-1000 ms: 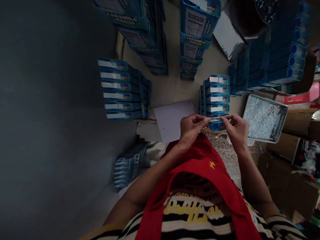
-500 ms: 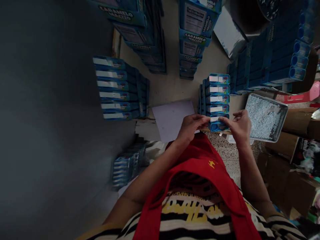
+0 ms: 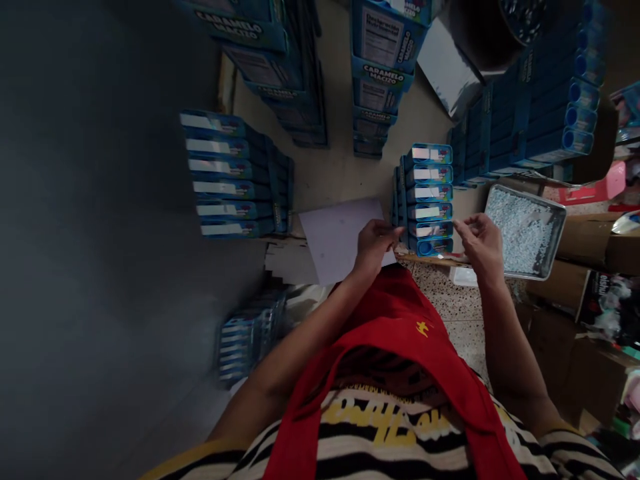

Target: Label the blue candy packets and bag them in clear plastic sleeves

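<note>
A row of blue candy boxes (image 3: 430,193) stands in front of me, their narrow ends facing up. White strips (image 3: 426,174) lie across most of these ends. The nearest box (image 3: 435,247) has no strip and shows a round blue spot. Just left of the row is my left hand (image 3: 374,248), its fingers loosely bent and apart, with nothing visible in them. My right hand (image 3: 481,247) hovers off the row's right side, thumb and fingers slightly parted, also without a visible object. Neither hand touches the boxes.
A metal tray (image 3: 559,233) of small pale blue pieces is at right. White paper (image 3: 335,233) lies on the table left of the row. Strip-covered boxes (image 3: 220,177) stand farther left, with tall box stacks (image 3: 383,73) behind and banded boxes (image 3: 525,127) at back right.
Both hands have drawn away from the box second from the front, where their fingers were pressing its white strip. The left moved left, the right lifted off to the right.
</note>
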Demonstrator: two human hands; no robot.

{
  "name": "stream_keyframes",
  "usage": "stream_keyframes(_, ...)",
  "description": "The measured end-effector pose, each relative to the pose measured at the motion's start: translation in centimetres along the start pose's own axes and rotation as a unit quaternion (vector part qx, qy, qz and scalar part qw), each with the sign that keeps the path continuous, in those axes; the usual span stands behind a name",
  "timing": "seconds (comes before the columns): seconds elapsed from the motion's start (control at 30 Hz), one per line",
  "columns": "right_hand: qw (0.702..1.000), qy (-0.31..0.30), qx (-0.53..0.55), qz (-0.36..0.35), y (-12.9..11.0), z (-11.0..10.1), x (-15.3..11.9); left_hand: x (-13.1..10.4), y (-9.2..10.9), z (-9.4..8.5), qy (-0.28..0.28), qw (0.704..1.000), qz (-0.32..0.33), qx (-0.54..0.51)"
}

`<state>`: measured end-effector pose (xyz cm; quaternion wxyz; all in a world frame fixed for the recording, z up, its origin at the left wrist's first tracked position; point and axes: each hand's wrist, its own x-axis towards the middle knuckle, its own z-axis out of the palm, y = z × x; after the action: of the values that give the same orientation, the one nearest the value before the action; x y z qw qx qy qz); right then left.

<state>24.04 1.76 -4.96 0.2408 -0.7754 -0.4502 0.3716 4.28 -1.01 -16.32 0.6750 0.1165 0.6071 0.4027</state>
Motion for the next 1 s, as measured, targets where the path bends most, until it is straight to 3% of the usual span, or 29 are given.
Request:
stream_keyframes(0.07,1.000,0.005,0.030,-0.005,-0.7,-0.2,-0.8,-1.6,1.0,-0.9,0.025,0.996,0.080,0.030)
stream_keyframes(0.13,0.997,-0.009,0.075,0.000,-1.5,-0.2,-1.7,-3.7,2.3,-1.7,-0.001,0.990,0.129,0.062)
stream_keyframes(0.2,0.994,-0.025,0.108,0.006,-2.3,0.0,-2.4,-5.7,3.5,-2.1,-0.077,0.987,0.118,0.075)
stream_keyframes(0.3,0.990,-0.052,0.129,0.002,-3.4,0.5,-3.3,-7.5,4.8,-1.6,-0.189,0.978,0.049,0.067)
stream_keyframes(0.37,0.987,-0.070,0.142,-0.004,-3.9,0.7,-3.8,-8.0,5.1,-1.0,-0.217,0.973,0.031,0.065)
stream_keyframes(0.47,0.983,-0.092,0.158,0.001,-4.0,0.5,-4.3,-8.3,5.0,-0.7,-0.205,0.975,0.055,0.065)
stream_keyframes(0.63,0.980,-0.111,0.163,0.006,-2.4,-0.2,-5.2,-8.6,5.1,-2.0,-0.194,0.973,0.058,0.113)
stream_keyframes(0.87,0.988,0.019,0.151,0.001,0.3,1.7,-5.4,-6.5,4.8,-2.1,-0.177,0.960,0.068,0.207)
stream_keyframes(1.0,0.991,0.041,0.121,-0.027,0.6,2.4,-4.9,-5.2,4.7,-1.8,-0.176,0.953,0.080,0.234)
